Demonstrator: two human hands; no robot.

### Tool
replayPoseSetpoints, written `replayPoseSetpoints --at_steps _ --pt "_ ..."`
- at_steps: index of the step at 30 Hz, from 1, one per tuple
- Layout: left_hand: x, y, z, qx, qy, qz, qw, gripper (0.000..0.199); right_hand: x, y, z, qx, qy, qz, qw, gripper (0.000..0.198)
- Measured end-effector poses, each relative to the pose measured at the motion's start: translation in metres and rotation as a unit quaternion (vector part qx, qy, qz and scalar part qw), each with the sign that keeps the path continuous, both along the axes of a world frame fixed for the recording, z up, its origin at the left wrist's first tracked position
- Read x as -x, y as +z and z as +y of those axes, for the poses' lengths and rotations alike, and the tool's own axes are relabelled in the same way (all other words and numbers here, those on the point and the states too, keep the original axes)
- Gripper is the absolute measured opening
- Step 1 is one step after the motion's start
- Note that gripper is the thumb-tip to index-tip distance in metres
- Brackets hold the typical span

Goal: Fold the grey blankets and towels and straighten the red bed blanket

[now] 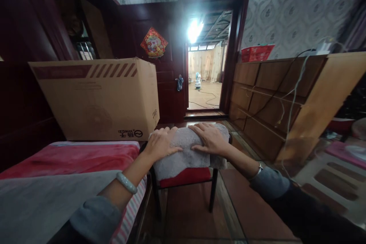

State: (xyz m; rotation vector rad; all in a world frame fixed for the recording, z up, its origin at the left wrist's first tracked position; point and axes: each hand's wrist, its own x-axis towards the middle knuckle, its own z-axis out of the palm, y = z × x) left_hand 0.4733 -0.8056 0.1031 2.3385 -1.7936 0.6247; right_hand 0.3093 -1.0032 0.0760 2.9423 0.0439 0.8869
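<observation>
A grey fluffy cloth (184, 156) lies over a chair with a red seat (185, 177) and dark legs. On its left part rests my left hand (162, 144), fingers extended and thumb pointing inward. My right hand (211, 139) presses on the right part of the same cloth, its fingers also stretched out and the thumb apart. Neither hand is closed around anything. Bare cloth shows between the two thumbs. The far edge of the cloth is partly hidden by my fingers.
A large cardboard box (105, 103) stands at the left behind a bed with a red and grey blanket (71, 183). On the right is a wooden cabinet (274, 84) with hanging cables and a red basket (257, 52). An open doorway (204, 101) lies ahead.
</observation>
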Motion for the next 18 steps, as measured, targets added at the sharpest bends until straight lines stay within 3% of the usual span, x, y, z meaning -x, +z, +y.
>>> replayPoseSetpoints --at_steps 7,13,18 --pt "0.002 0.001 0.001 -0.018 0.013 -0.032 0.999 0.075 0.018 -0.001 -0.023 0.004 -0.055 0.010 0.998 0.088" --pt "0.003 0.004 0.003 -0.024 -0.011 -0.006 1.000 0.080 0.018 -0.004 -0.025 0.021 -0.054 0.015 0.998 0.086" --pt "0.006 -0.012 0.039 0.000 -0.021 0.000 1.000 0.094 0.018 -0.004 -0.024 0.030 -0.055 0.019 0.998 0.087"
